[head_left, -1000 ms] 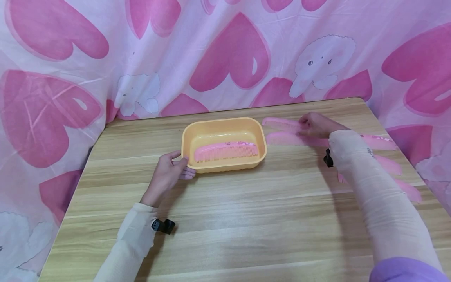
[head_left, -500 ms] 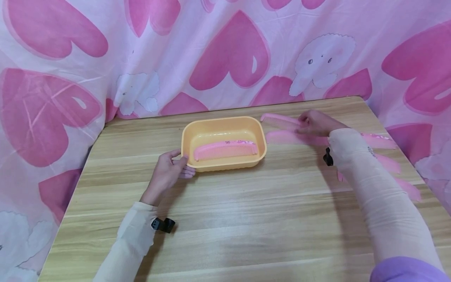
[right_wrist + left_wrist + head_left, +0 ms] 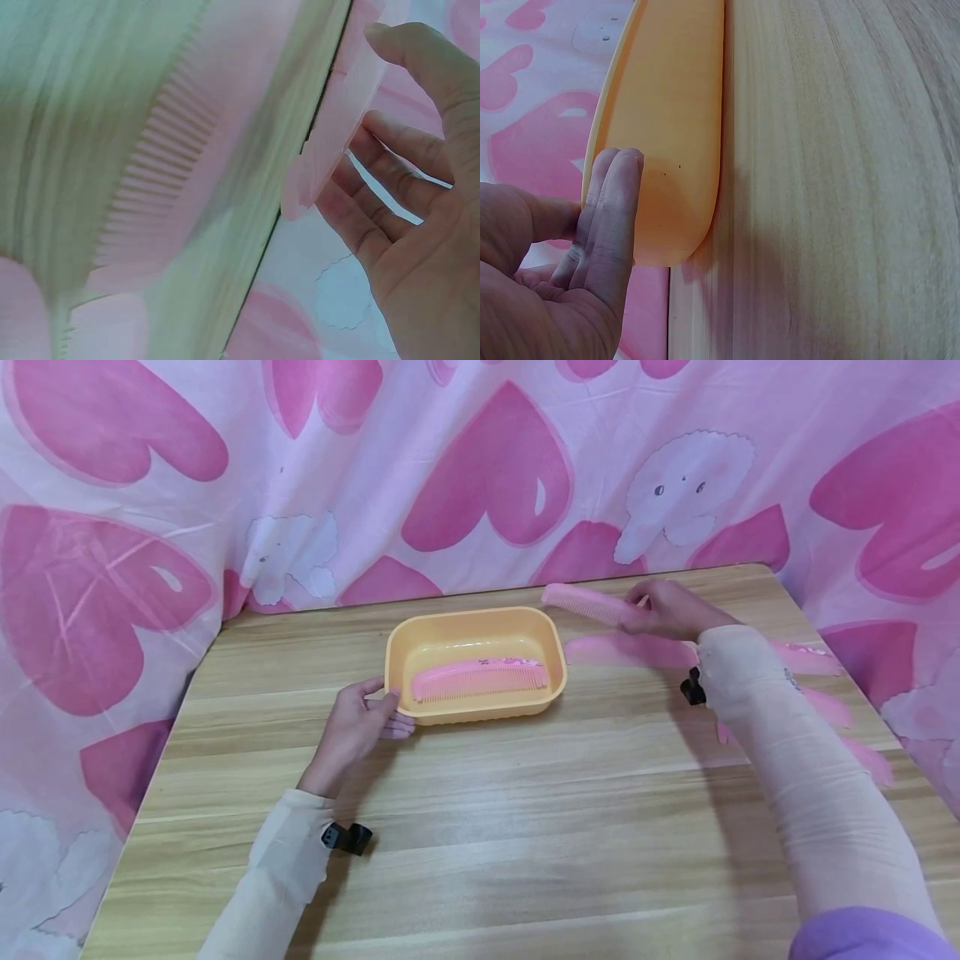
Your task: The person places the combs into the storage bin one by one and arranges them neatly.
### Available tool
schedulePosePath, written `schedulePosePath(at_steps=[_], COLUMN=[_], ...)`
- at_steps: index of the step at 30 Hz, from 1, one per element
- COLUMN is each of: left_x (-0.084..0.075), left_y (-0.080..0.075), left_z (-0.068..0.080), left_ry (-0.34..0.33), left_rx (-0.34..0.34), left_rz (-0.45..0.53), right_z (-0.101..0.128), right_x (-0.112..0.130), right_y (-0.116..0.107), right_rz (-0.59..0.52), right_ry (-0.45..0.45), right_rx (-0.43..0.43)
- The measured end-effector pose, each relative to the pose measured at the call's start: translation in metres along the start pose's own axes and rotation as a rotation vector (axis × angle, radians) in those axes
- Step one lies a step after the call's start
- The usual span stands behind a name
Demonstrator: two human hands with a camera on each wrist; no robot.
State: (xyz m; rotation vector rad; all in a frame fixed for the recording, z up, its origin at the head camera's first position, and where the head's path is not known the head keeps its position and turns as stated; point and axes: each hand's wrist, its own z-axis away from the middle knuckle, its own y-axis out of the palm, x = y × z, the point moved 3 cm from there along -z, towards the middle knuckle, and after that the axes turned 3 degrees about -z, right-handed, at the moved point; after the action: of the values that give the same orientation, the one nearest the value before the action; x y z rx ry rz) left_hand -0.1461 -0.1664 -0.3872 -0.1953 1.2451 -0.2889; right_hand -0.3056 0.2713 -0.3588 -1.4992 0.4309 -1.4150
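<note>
A pink comb (image 3: 585,602) is pinched between the thumb and fingers of my right hand (image 3: 671,610), raised near the table's back edge. Its teeth point down and its free end reaches left, just behind the tray's right corner. My left hand (image 3: 358,720) grips the near left corner of a yellow-orange plastic tray (image 3: 487,716), thumb at the rim and fingers against the outer wall. Inside the tray lies one pink comb (image 3: 480,681) with a printed spine. Below the right hand another pink comb (image 3: 628,652) rests on the table.
Several more pink combs lie at the table's right side, such as a printed comb (image 3: 806,658) and a plain comb (image 3: 870,764), partly hidden by the right forearm. A heart-patterned pink curtain (image 3: 487,468) hangs behind the wooden table (image 3: 510,827).
My right hand has lifted the comb off the table, up and slightly left. The left hand and the tray have stayed where they were.
</note>
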Motion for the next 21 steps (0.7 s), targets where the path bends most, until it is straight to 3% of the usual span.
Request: schedulePosePath(at_steps=[8,21], left_x=[0.000,0.001], left_y=[-0.001,0.000], left_z=[0.000,0.000], left_ry=[-0.001,0.001], left_rx=[0.005,0.010], left_rz=[0.003,0.012], right_z=[-0.002,-0.008], right_x=[0.026,0.075], right_y=[-0.004,0.001], right_rz=[0.016,0.066], right_ry=[-0.099,-0.138], right_rx=[-0.041,-0.019])
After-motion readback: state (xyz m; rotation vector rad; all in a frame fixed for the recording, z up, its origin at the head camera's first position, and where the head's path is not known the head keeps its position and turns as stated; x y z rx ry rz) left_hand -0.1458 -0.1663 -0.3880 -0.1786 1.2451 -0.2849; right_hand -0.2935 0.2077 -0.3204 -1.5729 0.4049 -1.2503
